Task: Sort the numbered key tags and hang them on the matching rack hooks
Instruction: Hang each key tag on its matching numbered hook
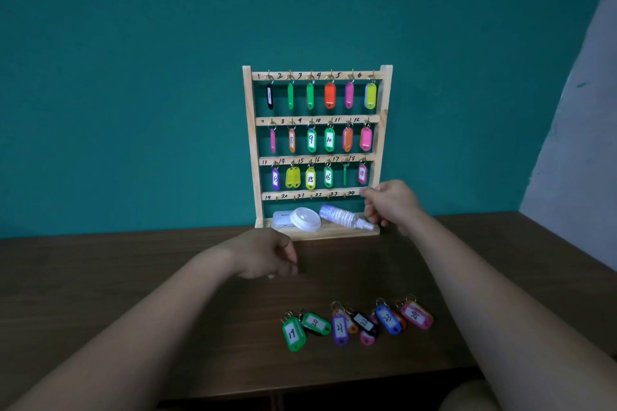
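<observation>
Closest to me, six plastic key tags lay in a loose row on the dark wood-grain table [133, 277]: green 19 [293, 332], green 20 [315, 324], purple 21 [340, 329], black 22 [365, 322], blue 23 [387, 319] and pink 24 [415, 314]. Some overlapped, with their metal split rings pointing away from me.

My left hand [263, 255] hung over the table beyond them, fingers loosely curled, nothing in it that I could see. My right hand [389, 203] was up by the right end of the bottom rail. Its fingers were bent, but I couldn't tell if it pinched the wood or just hovered.

I figured the thing to do was take 19 by its ring rather than its slick oval body, so the ring faces the hook. Lift it clear of 20 first, or the rings could snag.

The pine rack [248, 143] stood against the teal wall. The bottom hooks [310, 195], marked 19 to 24, were bare and the rows above full. On its base shelf were a small white case [283, 218], a round white lid [305, 218] and a spray bottle [344, 216] lying down.
</observation>
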The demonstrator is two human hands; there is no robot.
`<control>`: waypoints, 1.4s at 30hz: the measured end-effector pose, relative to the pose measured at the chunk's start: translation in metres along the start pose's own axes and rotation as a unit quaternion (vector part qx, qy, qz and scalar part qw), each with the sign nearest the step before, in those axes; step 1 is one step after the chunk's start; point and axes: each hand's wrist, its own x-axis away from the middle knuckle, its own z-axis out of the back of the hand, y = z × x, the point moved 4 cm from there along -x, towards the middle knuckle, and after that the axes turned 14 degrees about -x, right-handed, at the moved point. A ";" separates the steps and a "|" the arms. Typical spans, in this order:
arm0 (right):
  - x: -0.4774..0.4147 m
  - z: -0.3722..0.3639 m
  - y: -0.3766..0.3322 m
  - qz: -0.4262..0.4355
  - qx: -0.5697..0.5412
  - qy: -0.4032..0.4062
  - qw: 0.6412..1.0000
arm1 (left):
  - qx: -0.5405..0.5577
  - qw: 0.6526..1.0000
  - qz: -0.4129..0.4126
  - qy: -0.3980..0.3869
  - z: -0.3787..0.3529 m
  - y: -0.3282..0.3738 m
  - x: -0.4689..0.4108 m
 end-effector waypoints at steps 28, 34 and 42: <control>0.128 -0.115 0.012 0.100 0.257 -0.399 0.875 | -0.070 0.994 -0.029 -0.083 -0.041 -0.005 0.035; 0.133 -0.121 0.013 0.098 0.278 -0.412 0.862 | -0.071 0.996 -0.021 -0.053 -0.044 -0.003 0.029; 0.135 -0.123 0.012 0.129 0.290 -0.393 0.863 | 0.029 0.999 0.020 -0.036 -0.046 -0.007 0.030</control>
